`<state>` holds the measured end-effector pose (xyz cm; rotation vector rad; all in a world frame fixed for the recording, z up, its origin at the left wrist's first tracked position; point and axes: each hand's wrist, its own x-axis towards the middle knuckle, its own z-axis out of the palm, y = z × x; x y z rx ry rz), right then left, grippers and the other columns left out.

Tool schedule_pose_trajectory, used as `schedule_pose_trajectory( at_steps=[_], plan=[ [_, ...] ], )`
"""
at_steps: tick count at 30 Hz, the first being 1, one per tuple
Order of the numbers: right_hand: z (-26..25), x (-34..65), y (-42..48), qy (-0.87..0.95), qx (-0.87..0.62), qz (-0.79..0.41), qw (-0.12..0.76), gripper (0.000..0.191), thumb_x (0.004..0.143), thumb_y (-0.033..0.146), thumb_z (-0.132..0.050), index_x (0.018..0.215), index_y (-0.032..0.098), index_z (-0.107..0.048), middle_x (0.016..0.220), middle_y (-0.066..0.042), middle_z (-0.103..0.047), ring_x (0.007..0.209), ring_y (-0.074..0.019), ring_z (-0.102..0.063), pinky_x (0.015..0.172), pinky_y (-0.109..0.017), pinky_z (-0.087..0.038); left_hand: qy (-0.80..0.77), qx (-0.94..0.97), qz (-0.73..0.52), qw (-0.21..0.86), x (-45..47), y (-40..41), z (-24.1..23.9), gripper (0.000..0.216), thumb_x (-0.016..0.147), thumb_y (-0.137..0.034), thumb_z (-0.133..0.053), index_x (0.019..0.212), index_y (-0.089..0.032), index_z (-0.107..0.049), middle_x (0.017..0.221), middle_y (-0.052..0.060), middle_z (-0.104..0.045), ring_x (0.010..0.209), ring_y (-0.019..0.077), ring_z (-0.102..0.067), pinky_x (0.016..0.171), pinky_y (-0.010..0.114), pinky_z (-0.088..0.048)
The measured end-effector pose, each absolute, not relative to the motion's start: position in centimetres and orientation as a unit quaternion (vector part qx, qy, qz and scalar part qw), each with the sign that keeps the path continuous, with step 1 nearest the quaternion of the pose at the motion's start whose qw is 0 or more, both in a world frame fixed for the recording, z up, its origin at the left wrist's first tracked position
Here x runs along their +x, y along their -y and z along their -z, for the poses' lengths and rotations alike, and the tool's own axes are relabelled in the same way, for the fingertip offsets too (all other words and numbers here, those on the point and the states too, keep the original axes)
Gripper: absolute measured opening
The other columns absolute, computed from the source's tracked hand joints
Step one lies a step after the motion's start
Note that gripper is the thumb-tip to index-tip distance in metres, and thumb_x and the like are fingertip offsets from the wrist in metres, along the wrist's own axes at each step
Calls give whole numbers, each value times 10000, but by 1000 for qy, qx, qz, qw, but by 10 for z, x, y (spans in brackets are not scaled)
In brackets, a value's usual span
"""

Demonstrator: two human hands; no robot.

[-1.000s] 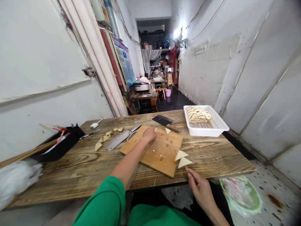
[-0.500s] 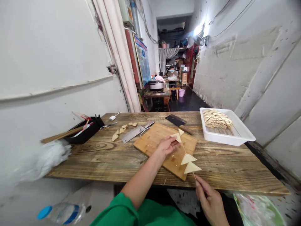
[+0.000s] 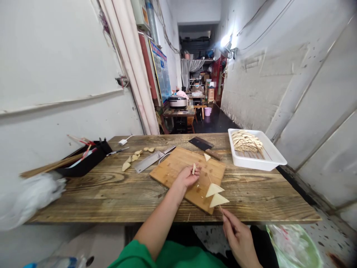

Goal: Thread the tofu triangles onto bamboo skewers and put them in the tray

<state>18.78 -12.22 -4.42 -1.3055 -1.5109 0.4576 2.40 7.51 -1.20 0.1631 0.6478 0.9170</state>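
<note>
My right hand (image 3: 237,232), at the front edge of the table, pinches the lower end of a thin wooden skewer (image 3: 221,209). Two pale triangular slices (image 3: 217,200), tofu by their look, are threaded on it, and its bare tip points away over the cutting board (image 3: 173,163). Above the board, my left hand (image 3: 188,176) has its fingers closed on another triangular slice (image 3: 194,168), seen nearly edge-on and apart from the skewer. One more small triangle (image 3: 207,157) lies at the board's far edge.
A cleaver (image 3: 150,160) lies left of the board, near several pale scraps (image 3: 126,163). Behind the board is a dark-bladed knife (image 3: 201,143). A white tray (image 3: 259,165) of filled skewers stands right; a black box (image 3: 80,167) with sticks, left. Far back, a person (image 3: 197,88) sits.
My left hand has drawn back left from the skewer's tip, and the slice in it has turned edge-on. My right hand still holds the skewer with two slices. The whole view has shifted slightly.
</note>
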Motion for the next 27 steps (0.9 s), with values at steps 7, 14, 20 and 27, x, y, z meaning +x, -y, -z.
schedule_pose_trajectory(
  at_steps=[7,14,20,27],
  plan=[
    [46,187,123,629,-544,-193,521,329,861,406,-484,1004,191,-688,554,-29,-656,619,-172,-669,546,-192,-542,-323,183,-458,807,13,-66,4,171,877,-168,-382,875,-63,-516,869,172,-611,742,158,-618,685,275,-511],
    [38,181,127,653,-527,-188,510,333,883,370,-453,1038,172,-672,576,-30,-670,651,-165,-684,625,-195,-553,-314,325,-457,766,9,-41,-7,63,782,-121,-570,829,-92,-539,893,121,-646,831,191,-644,784,330,-508],
    [39,179,132,690,-493,-163,505,281,877,267,-474,1068,161,-650,903,-89,-721,732,-156,-700,702,-189,-548,-384,144,-461,787,19,-32,-4,65,818,-148,-526,851,-101,-556,827,112,-667,758,187,-657,764,366,-523],
    [44,181,132,692,-498,-161,497,276,875,236,-475,1082,160,-641,948,-83,-713,805,-165,-694,750,-212,-544,-387,144,-478,776,22,-31,-7,76,835,-114,-482,837,-76,-548,840,140,-664,776,204,-657,768,362,-524]
  ],
)
